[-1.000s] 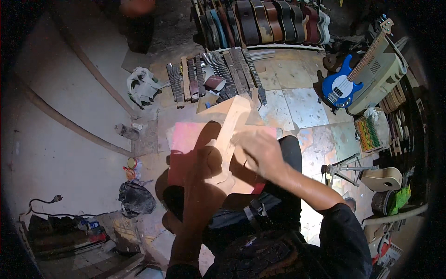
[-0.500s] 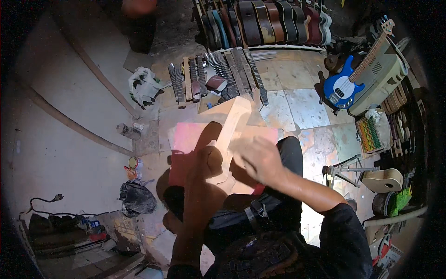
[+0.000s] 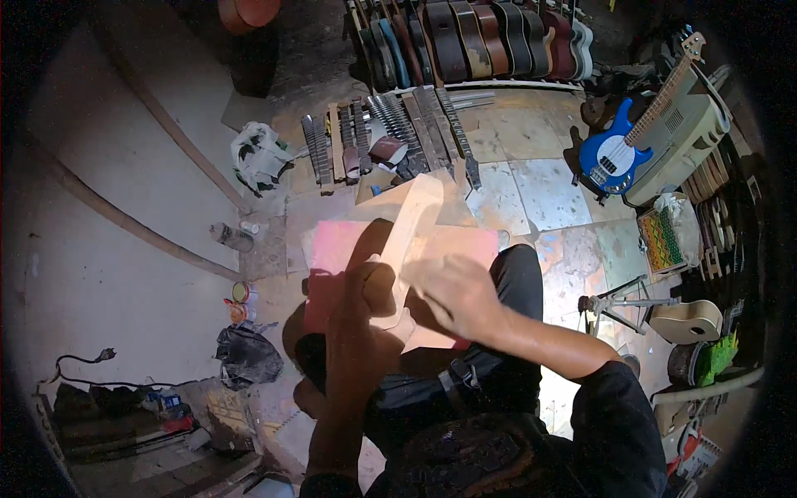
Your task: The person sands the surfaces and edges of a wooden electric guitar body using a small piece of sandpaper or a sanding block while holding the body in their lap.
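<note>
We hold a pale, unfinished wooden guitar neck (image 3: pixel 408 241) across our lap, over a pink board (image 3: pixel 339 249). Our left hand (image 3: pixel 365 290) wraps its lower end from beneath, fingers closed round it. Our right hand (image 3: pixel 455 292) lies flat on top, fingers together, pressed against the wood; whether it holds paper under the palm we cannot tell. To rub well, we judge the left grip should stay firm and the strokes should follow the length of the neck. Ahead on the floor lie a row of fretboards (image 3: pixel 390 137), with a blue electric guitar (image 3: pixel 610 153) to our right, all well apart. Nothing blocks our hands.
</note>
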Motion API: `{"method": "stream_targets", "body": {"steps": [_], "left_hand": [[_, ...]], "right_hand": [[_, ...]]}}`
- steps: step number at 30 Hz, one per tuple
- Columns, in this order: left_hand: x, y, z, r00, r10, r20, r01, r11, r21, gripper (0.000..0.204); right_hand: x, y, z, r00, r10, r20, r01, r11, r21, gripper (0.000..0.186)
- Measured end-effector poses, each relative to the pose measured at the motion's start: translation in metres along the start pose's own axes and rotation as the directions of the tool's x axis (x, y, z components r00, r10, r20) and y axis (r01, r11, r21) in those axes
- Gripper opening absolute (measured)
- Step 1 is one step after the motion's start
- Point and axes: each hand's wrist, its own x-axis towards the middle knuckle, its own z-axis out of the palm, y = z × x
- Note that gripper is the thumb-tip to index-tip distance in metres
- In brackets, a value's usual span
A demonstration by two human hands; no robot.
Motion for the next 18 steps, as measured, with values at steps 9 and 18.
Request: {"method": "stream_targets", "body": {"steps": [9,18], "left_hand": [[0.0,-0.008,0.001,0.996,0.067,-0.051,-0.065,0.997,0.04,0.047],[0.003,-0.001,0.004,0.998,0.044,-0.048,-0.044,0.999,0.012,0.039]], "right_hand": [[-0.002,-0.009,-0.001,0.998,0.003,0.06,-0.007,0.998,0.061,0.034],[0.013,0.011,-0.001,0.998,0.045,-0.045,-0.044,0.999,0.029,0.027]]}}
